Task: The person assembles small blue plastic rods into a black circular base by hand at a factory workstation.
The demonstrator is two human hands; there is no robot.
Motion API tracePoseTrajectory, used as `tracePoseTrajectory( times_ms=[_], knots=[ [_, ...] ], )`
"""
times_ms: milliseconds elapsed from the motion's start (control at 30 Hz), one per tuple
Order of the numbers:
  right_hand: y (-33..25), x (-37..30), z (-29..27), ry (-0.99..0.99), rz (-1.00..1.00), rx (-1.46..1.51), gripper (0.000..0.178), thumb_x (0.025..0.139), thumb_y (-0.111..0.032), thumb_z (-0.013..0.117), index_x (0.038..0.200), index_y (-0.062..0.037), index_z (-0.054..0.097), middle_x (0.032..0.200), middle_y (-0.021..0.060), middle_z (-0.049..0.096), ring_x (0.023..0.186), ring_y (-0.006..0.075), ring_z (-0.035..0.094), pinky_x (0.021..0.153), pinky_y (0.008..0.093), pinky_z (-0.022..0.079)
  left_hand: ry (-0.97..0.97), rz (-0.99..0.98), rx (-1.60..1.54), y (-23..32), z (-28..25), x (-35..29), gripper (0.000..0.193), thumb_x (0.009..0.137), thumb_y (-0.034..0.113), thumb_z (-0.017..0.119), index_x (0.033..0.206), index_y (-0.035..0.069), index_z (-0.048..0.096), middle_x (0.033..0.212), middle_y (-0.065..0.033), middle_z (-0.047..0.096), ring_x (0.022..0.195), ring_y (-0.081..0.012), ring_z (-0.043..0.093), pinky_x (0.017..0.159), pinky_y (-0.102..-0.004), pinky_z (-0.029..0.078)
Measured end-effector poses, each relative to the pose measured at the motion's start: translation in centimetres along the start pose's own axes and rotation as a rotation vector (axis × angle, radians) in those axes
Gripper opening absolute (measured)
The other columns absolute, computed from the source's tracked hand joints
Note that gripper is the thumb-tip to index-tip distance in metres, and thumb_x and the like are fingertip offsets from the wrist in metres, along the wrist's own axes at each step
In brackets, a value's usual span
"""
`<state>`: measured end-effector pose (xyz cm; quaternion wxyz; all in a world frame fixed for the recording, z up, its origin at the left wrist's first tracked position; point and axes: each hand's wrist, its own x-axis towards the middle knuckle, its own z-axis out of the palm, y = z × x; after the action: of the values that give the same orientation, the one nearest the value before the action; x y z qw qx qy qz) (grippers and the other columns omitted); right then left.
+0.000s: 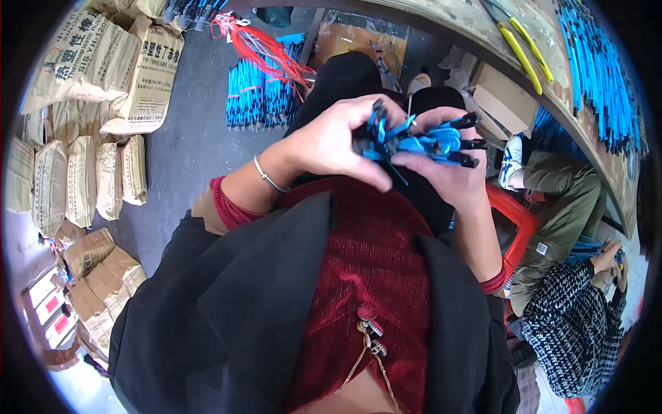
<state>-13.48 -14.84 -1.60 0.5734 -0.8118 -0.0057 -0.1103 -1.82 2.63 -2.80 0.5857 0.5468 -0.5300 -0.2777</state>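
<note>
Both my hands grip a bundle of short blue cables with black ends (431, 143), held up over my lap. My left hand (331, 141) curls around its left end, thumb stretched along the near side. Around the right part of the bundle my right hand (452, 172) is closed, with several black tips sticking out past the fingers. Some of my fingers are hidden behind the cables.
Beyond my left knee, tied blue bundles (262, 93) and red wires (265, 52) lie on the floor. Paper sacks (86, 172) stand at left. A workbench (545, 90) at right bears yellow-handled pliers (520, 52) and blue cables (600, 76). A co-worker (572, 310) sits near a red stool (514, 214).
</note>
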Motion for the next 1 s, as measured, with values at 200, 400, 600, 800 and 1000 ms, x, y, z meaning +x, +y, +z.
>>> tracePoseTrajectory(
  times_ms=[200,400,600,800,1000],
  knots=[
    [-0.1,1.7,0.0,0.023,0.175,-0.02,0.072,0.05,-0.022,0.087,0.109,-0.0022,0.05,0.104,0.0114,0.058,0.092,0.0202,0.058,0.08,0.0319,0.046,0.162,-0.144,-0.202,-2.7,-0.9,0.8,0.036,0.072,0.024,0.074,0.096,0.001,0.06,0.089,-0.0081,0.06,0.086,-0.0165,0.056,0.078,-0.0292,0.044],
    [5.8,2.0,-3.4,-0.097,-0.059,0.239,0.123,0.035,-0.042,0.088,0.135,-0.0016,0.027,0.135,0.0157,0.032,0.126,0.0256,0.032,0.103,0.0383,0.026,0.076,0.047,-0.264,-2.7,-2.5,0.5,0.029,0.074,0.019,0.071,0.093,0.0,0.062,0.085,-0.0061,0.061,0.081,-0.0137,0.057,0.073,-0.0278,0.046],
    [6.2,1.1,1.4,-0.225,0.057,0.398,0.12,0.044,-0.033,0.089,0.138,-0.0016,0.022,0.136,0.0145,0.034,0.125,0.0244,0.036,0.103,0.0385,0.029,0.26,-0.184,-0.259,-2.2,-1.7,0.7,0.024,0.076,0.014,0.069,0.095,0.0,0.063,0.085,-0.0051,0.063,0.081,-0.0122,0.058,0.073,-0.0277,0.046],
    [7.0,2.7,-0.5,-0.237,0.268,0.528,0.072,0.057,-0.006,0.079,0.122,-0.0013,0.046,0.109,0.0077,0.055,0.102,0.019,0.053,0.091,0.0313,0.04,0.258,-0.166,-0.333,-3.0,-1.7,1.7,0.023,0.077,0.01,0.069,0.096,0.0,0.063,0.083,-0.0041,0.063,0.079,-0.0117,0.057,0.074,-0.0282,0.047],
    [7.1,2.6,-0.3,-0.393,0.255,0.403,0.035,0.066,-0.007,0.074,0.098,-0.0016,0.062,0.092,0.0059,0.061,0.091,0.0157,0.056,0.083,0.0291,0.044,-0.049,-0.113,-0.306,-2.9,-1.9,2.2,0.035,0.074,0.022,0.07,0.096,-0.003,0.06,0.092,-0.0104,0.059,0.083,-0.0189,0.055,0.076,-0.0314,0.044]
  ],
)
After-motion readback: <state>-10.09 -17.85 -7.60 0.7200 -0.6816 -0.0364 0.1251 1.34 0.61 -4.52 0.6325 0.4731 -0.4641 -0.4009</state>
